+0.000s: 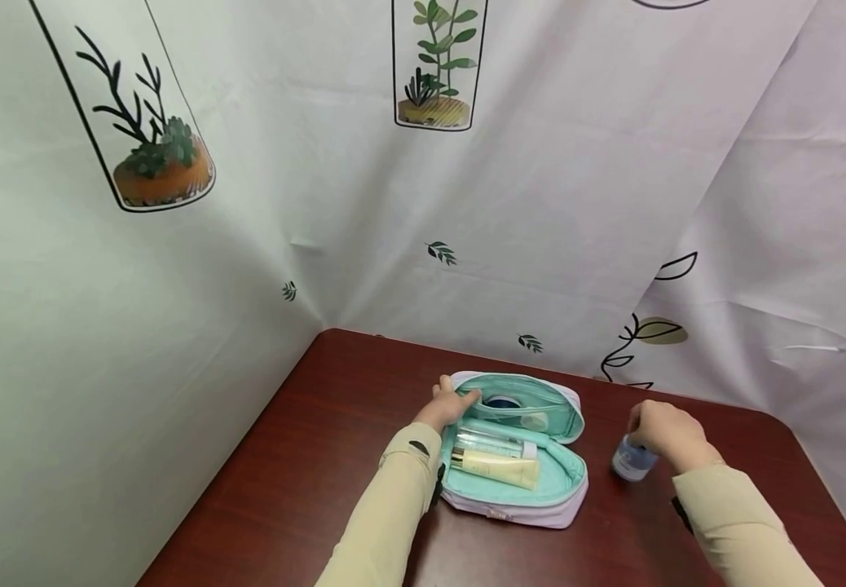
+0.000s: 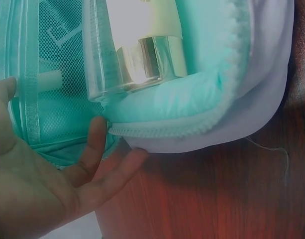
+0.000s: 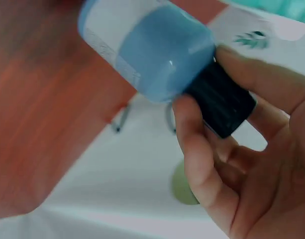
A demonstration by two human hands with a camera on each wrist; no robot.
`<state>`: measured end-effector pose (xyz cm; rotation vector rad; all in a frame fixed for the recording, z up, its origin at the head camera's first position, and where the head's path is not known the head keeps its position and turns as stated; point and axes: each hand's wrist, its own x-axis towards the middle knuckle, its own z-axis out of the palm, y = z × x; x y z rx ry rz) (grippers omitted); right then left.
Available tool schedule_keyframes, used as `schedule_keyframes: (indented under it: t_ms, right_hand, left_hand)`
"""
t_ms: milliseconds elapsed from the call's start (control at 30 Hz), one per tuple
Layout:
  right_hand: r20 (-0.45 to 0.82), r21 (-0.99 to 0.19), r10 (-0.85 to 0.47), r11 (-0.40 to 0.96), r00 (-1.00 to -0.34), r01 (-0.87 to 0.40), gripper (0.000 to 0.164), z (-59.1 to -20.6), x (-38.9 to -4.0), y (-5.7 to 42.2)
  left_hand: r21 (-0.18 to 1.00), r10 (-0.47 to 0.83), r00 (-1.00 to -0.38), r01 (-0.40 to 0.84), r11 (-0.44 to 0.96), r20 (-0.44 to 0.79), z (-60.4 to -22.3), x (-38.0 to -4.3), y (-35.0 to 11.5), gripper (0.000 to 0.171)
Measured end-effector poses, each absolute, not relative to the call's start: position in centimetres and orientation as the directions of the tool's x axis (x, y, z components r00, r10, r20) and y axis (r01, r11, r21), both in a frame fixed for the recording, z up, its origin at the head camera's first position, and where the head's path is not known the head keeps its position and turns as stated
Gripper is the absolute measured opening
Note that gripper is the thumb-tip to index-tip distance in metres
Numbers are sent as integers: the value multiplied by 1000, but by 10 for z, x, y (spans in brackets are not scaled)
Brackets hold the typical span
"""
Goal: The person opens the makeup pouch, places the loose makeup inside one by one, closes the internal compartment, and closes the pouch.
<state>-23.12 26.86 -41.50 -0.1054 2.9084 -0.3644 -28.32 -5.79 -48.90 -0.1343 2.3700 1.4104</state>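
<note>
On the table lies an unzipped cosmetic bag [image 1: 507, 512], pale lilac outside and mint green inside, its lid tipped back. My left hand [image 1: 452, 403] holds the left edge of the lid, the thumb inside by the mesh pocket [image 2: 67, 107]. In the lower half lie a cream-coloured tube [image 1: 500, 468] with a gold cap [image 2: 147, 60] and a clear bottle [image 1: 489, 443]. To the right of the bag, my right hand [image 1: 668, 432] pinches the black cap [image 3: 222, 99] of a small blue bottle [image 3: 164, 52] between thumb and fingers. The bottle stands upright, low at the tabletop.
Inside the lid's mesh pocket are a dark round item [image 1: 502, 402] and a small whitish item [image 1: 535, 421]. The reddish-brown table [image 1: 335, 456] has rounded back corners. White cloth [image 1: 540, 204] printed with plants hangs behind it and along the left side.
</note>
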Motion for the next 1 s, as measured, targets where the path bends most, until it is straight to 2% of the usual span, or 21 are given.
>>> schedule_keyframes:
  t_ms: [267, 400, 567, 700, 900, 1000]
  right_hand:
    - [-179, -317, -258, 929, -949, -192, 15, -397, -227, 240]
    - [-157, -417, -366, 867, -917, -274, 18, -399, -228, 225]
    - [-103, -531, -525, 747, -845, -399, 21, -412, -232, 204]
    - [-64, -587, -599, 669, -798, -456, 23, -426, -232, 185]
    - [1, -656, -658, 568, -753, -497, 27, -454, -225, 151]
    - [23, -639, -655, 571, -755, -515, 28, -467, -216, 136]
  left_hand:
    - [825, 106, -925, -270, 496, -366, -491, -284, -58, 86]
    - [826, 107, -925, -267, 496, -364, -492, -285, -58, 87]
    - [817, 100, -925, -269, 510, -367, -493, -286, -59, 87]
    - [817, 102, -925, -268, 511, -367, -492, -285, -58, 86]
    - [817, 91, -931, -261, 514, -354, -489, -284, -57, 84]
    - [813, 87, -933, -256, 523, -349, -489, -283, -55, 84]
